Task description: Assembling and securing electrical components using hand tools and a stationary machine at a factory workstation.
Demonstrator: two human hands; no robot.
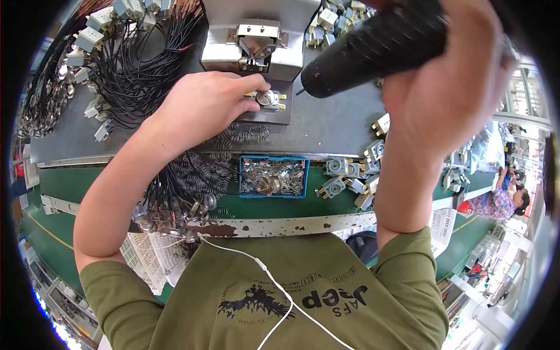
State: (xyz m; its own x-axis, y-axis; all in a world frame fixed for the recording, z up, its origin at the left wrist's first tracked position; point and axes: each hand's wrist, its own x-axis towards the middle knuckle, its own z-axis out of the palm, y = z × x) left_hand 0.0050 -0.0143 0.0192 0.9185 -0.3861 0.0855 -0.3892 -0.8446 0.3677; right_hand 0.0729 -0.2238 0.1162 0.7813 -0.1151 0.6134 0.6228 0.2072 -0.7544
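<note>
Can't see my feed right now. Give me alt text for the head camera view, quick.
The left hand pinches a small round metal part on a grey fixture plate, while the right hand holds a black power screwdriver with its tip aimed toward that part. Nearer the person sit a blue tray of small metal pieces, coiled springs and bundles of black wires.

bare grey bench [332, 125] between hands, black wire bundles [137, 64] crowding left, blue tray [273, 175] near edge

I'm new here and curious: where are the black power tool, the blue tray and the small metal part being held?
Black power tool [373, 49], head view, barrel.
Blue tray [241, 175], head view, left rim.
Small metal part [267, 99], head view, round top.
</note>
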